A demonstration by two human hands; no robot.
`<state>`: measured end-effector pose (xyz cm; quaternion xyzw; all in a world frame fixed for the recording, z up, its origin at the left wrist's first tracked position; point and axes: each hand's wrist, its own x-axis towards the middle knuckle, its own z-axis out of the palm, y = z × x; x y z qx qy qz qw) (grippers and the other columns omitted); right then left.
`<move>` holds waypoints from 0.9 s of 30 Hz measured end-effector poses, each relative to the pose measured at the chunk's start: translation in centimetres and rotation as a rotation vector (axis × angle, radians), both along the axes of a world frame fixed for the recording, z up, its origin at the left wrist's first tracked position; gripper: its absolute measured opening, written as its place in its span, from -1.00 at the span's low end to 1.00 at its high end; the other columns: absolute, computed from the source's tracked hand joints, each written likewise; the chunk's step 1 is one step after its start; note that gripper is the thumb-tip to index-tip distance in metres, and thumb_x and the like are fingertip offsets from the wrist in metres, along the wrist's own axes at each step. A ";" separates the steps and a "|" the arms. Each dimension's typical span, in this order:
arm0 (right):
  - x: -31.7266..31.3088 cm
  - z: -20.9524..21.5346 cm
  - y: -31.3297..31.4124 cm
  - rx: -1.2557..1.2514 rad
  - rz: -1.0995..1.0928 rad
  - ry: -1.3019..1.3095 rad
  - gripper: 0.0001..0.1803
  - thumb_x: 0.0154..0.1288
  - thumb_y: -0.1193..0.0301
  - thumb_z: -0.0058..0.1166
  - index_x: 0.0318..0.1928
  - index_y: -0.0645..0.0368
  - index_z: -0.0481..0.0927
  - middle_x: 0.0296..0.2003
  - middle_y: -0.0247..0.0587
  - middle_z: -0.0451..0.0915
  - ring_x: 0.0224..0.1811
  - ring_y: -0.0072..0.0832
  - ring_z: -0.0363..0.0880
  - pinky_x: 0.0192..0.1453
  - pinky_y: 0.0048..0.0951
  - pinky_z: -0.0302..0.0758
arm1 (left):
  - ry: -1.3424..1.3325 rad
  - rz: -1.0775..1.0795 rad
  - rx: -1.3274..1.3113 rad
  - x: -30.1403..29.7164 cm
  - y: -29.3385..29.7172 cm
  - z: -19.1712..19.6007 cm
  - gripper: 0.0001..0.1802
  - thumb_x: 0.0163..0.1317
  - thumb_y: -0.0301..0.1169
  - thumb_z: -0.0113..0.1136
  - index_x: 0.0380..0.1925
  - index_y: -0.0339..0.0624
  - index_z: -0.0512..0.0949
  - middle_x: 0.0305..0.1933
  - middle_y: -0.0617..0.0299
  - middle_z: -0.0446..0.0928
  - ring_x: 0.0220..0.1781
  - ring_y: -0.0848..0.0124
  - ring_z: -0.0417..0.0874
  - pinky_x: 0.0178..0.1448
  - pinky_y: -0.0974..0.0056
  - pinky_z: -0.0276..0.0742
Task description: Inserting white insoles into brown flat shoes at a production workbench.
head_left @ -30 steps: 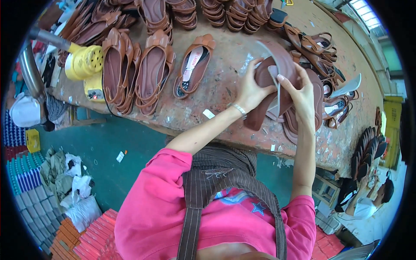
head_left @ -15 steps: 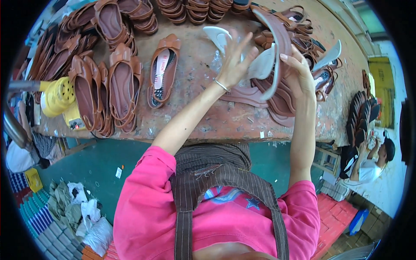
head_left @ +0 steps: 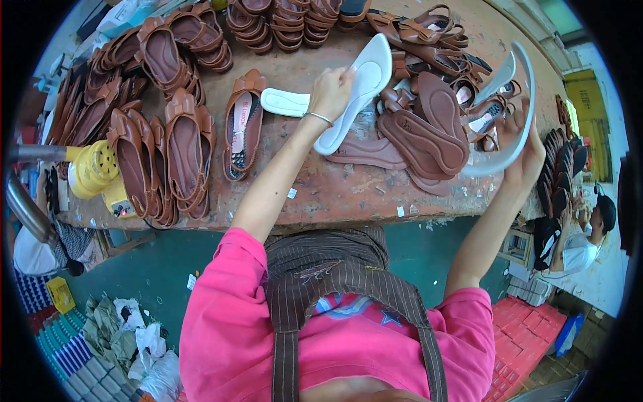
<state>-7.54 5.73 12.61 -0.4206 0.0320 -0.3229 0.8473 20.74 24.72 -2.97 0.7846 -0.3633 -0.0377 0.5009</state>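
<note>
My left hand point(head_left: 330, 94) is closed over white foot-shaped insoles above the bench. One white insole point(head_left: 367, 75) slants from its right side, and another white end point(head_left: 284, 102) sticks out to its left. My right hand point(head_left: 525, 151) is raised at the right, its fingers gripping a curved whitish insole point(head_left: 523, 120) seen mostly edge-on and blurred. Between the hands lies a loose pile of brown insoles point(head_left: 422, 144). A single brown bow-front shoe point(head_left: 244, 127) with a pale strip inside stands left of my left hand.
Brown slingback shoes point(head_left: 189, 151) stand in rows at the left, with stacks point(head_left: 288, 23) at the back. More shoes point(head_left: 439, 47) crowd the right rear. A yellow device point(head_left: 92, 164) sits at the bench's left edge. Another person point(head_left: 581, 241) works at far right.
My left hand, spread before, has closed over the white insoles. My right hand has swung right and lower with a curved insole. More of the brown pile shows.
</note>
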 end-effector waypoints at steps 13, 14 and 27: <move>-0.1 -7.5 12.0 0.114 0.035 0.402 -0.31 0.38 0.11 -0.04 0.28 0.47 0.30 -0.38 -0.25 0.36 -0.48 -0.63 0.28 -0.34 -0.55 0.35 | -0.565 0.326 0.623 -1.1 20.4 -0.5 -0.81 0.11 -0.30 0.34 -0.33 -0.10 0.60 -0.39 0.22 0.58 -0.21 0.20 0.58 -0.09 0.10 0.30; 0.5 -7.5 12.4 0.128 0.040 0.407 -0.31 0.38 0.11 -0.04 0.28 0.47 0.30 -0.38 -0.25 0.36 -0.48 -0.63 0.28 -0.34 -0.55 0.35 | -0.604 0.288 0.420 -1.2 20.2 0.4 -0.85 0.12 -0.33 0.32 -0.35 -0.10 0.59 -0.42 0.21 0.57 -0.25 0.20 0.58 -0.10 0.10 0.30; 7.1 -9.3 17.3 -1.512 -0.172 0.606 -0.33 0.29 0.25 0.14 0.37 0.23 0.37 0.16 -0.04 0.54 -0.07 -0.30 0.52 0.05 -0.30 0.44 | -0.396 0.128 0.382 -11.0 29.1 -0.2 -0.67 0.01 -0.56 0.37 -0.15 -0.14 0.64 -0.01 0.14 0.51 0.10 0.10 0.49 0.18 0.05 0.35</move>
